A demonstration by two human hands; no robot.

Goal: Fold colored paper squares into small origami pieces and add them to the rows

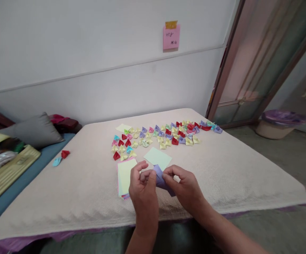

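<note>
Head view. Your left hand [142, 185] and right hand [186, 187] meet near table's front edge, fingertips of both pinched on purple paper [160, 180], partly folded, held between them over cream cloth [89, 176]. Stack of sheets [125, 174], pale yellow on top, at 10 o'clock of left hand. Loose green sheet [157, 157] at 12 o'clock of purple paper. Spread of small folded pieces [163, 135] farther out at 12 o'clock. Red piece [65, 153] and blue piece [57, 161] well apart at 9 o'clock.
</note>
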